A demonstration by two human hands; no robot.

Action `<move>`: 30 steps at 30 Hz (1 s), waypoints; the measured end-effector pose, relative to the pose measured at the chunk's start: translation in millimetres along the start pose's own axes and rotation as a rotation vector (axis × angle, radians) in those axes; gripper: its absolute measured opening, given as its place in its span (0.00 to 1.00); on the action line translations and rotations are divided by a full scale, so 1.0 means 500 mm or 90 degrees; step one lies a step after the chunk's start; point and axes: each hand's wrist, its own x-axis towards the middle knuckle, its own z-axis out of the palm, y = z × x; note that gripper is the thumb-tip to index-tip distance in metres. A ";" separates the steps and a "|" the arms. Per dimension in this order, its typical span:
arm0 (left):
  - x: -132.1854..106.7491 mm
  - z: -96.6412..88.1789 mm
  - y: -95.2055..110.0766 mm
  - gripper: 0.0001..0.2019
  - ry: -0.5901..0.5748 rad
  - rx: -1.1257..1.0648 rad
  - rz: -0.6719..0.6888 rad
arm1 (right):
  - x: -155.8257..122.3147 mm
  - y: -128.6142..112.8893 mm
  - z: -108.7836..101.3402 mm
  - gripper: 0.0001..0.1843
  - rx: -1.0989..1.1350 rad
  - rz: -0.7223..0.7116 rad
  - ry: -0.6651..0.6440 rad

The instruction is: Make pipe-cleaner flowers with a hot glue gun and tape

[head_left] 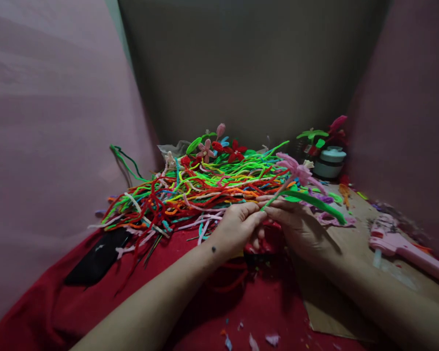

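My left hand (237, 226) and my right hand (296, 224) meet in the middle, fingers pinched together on the green stem (274, 199) of a pink pipe-cleaner flower (296, 169). The flower head points up and to the right. A green pipe cleaner (316, 202) runs right from my right hand's fingers, like a leaf on the stem. Just beyond the hands lies a big heap of coloured pipe cleaners (190, 190) on a red cloth (241, 302).
Finished pipe-cleaner flowers (219, 148) sit at the back of the heap. A white round container (329, 162) stands back right. A pink glue gun (398, 243) lies on cardboard (351, 292) at right. A black flat object (97, 256) lies left. Pink walls close both sides.
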 end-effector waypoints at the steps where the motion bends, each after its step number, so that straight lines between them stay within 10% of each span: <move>1: -0.001 0.005 -0.004 0.11 0.060 0.087 0.048 | -0.002 0.002 -0.001 0.06 -0.019 -0.003 0.014; 10: -0.006 0.012 -0.039 0.09 0.151 0.455 0.248 | -0.009 -0.009 0.006 0.09 -0.172 -0.038 0.033; 18: 0.000 0.005 -0.001 0.11 -0.037 -0.121 -0.046 | -0.006 -0.007 0.005 0.08 -0.028 0.003 -0.004; 30: 0.004 -0.011 -0.016 0.10 -0.261 -0.543 -0.068 | -0.004 -0.004 -0.004 0.11 0.018 -0.043 -0.071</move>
